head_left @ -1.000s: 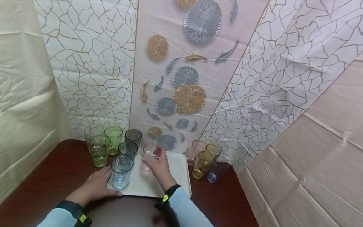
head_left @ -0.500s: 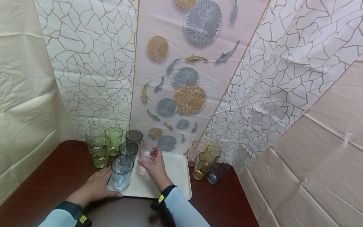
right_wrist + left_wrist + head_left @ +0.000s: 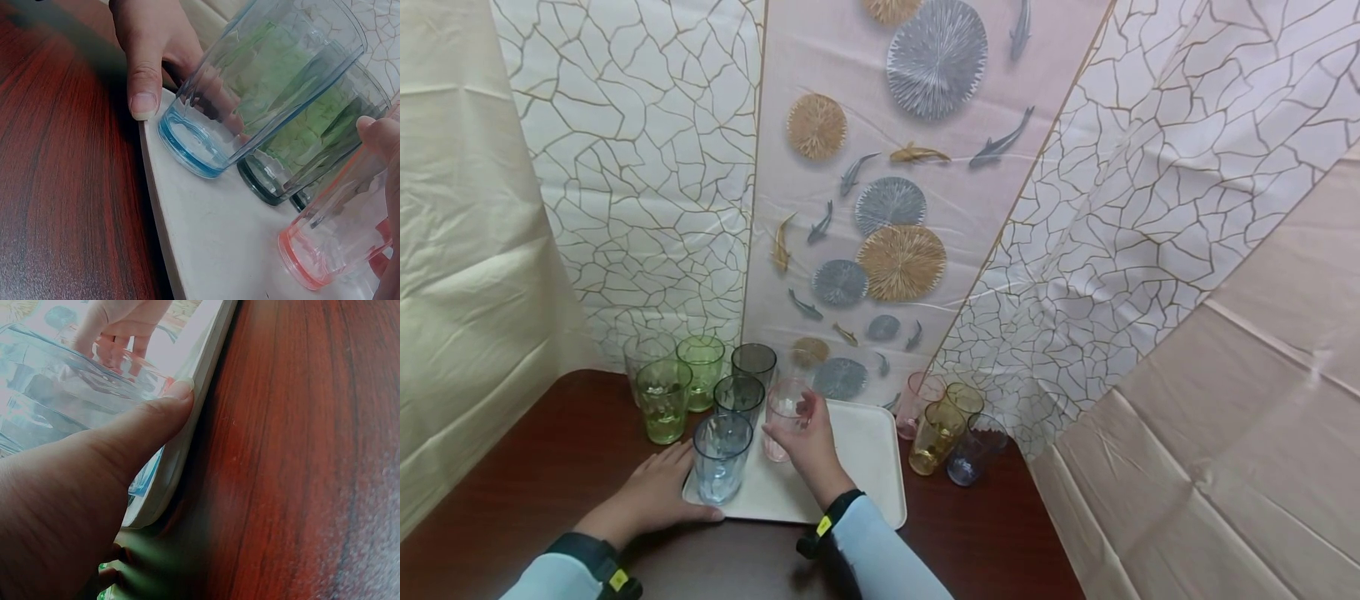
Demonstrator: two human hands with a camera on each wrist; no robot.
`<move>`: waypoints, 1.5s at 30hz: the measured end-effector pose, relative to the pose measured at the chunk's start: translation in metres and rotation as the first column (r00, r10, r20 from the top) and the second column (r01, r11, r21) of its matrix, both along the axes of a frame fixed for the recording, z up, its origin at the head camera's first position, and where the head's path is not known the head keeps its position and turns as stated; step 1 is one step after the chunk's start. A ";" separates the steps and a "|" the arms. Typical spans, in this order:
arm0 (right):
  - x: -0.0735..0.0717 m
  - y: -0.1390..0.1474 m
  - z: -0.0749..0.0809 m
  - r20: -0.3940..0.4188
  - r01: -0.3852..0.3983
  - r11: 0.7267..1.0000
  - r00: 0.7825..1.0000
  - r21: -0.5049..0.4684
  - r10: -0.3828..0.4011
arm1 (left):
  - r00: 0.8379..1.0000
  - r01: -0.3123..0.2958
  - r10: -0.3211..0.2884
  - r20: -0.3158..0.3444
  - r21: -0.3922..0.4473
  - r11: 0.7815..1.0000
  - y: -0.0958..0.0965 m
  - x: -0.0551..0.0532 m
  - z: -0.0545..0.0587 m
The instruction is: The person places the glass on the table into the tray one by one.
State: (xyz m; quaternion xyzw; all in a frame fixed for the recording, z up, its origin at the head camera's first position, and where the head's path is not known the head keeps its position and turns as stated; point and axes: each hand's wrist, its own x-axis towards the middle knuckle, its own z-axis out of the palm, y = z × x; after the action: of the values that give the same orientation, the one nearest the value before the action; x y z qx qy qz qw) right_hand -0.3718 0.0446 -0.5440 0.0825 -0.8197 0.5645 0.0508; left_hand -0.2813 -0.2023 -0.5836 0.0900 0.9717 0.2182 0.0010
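Note:
My right hand (image 3: pixel 811 435) holds a clear pink-tinted glass (image 3: pixel 778 446), thumb on the near side and fingers round the far side. That glass stands upright on a cream tray (image 3: pixel 865 467), close beside the dark grey glasses. At the tray's front left corner, my left hand (image 3: pixel 651 489) is spread, its thumb (image 3: pixel 169 409) against the front rim and its fingers along the left side. Just inside that corner stands a light blue glass (image 3: pixel 722 462). Behind it on the tray are two grey glasses, the nearer grey glass (image 3: pixel 740 398) and the farther grey glass (image 3: pixel 754 358).
Left of the tray on the brown table (image 3: pixel 512 492) stand a near green glass (image 3: pixel 664 404), a far green glass (image 3: pixel 702 371) and a clear glass (image 3: pixel 643 346). To the right are a pink glass (image 3: pixel 917 408), two amber glasses (image 3: pixel 934 437) and a purple glass (image 3: pixel 976 450). Patterned cloth (image 3: pixel 865 208) hangs behind.
My right hand has moved the pink-tinted glass slightly left, nearer the grey glasses, and is almost still over the last half second. My left hand stays at the tray corner.

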 end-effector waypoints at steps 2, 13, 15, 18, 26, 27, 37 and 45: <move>-0.001 -0.001 0.001 0.004 0.005 1.000 1.000 0.006 -0.005 | 1.000 0.000 0.000 -0.006 -0.003 1.000 -0.001 -0.001 0.000; 0.001 0.008 0.005 0.053 0.005 0.999 0.999 0.045 -0.008 | 1.000 -0.007 0.007 0.007 -0.004 1.000 -0.003 -0.005 0.006; 0.005 0.020 0.005 0.052 0.009 0.999 0.999 0.053 -0.012 | 1.000 -0.010 0.010 0.021 -0.001 1.000 -0.003 -0.006 0.007; 0.013 0.045 0.006 -0.005 0.020 0.999 1.000 0.048 -0.019 | 0.999 -0.013 0.013 0.030 -0.001 1.000 -0.004 -0.007 0.007; 0.049 0.142 -0.005 -0.193 0.193 0.976 0.959 -0.100 -0.210 | 1.000 -0.012 0.012 0.026 0.002 1.000 -0.005 -0.006 0.005; 0.053 0.155 -0.009 -0.214 0.229 0.967 0.944 -0.116 -0.249 | 1.000 -0.011 0.011 0.025 0.004 1.000 -0.005 -0.005 0.005; 0.074 0.270 -0.020 -0.257 0.622 0.775 0.736 -0.109 -0.626 | 1.000 -0.014 0.013 0.013 0.019 1.000 0.000 0.008 0.000; 0.028 0.314 -0.018 -0.176 0.538 0.841 0.823 -0.058 -0.539 | 1.000 -0.013 0.013 -0.010 0.014 1.000 0.003 0.006 0.003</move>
State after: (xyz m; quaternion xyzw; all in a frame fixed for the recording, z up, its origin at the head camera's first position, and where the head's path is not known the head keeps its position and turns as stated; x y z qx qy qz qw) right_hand -0.3436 0.3583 -0.5623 -0.1003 -0.7996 0.5194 0.2842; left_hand -0.2751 -0.1994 -0.5806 0.0850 0.9708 0.2244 -0.0060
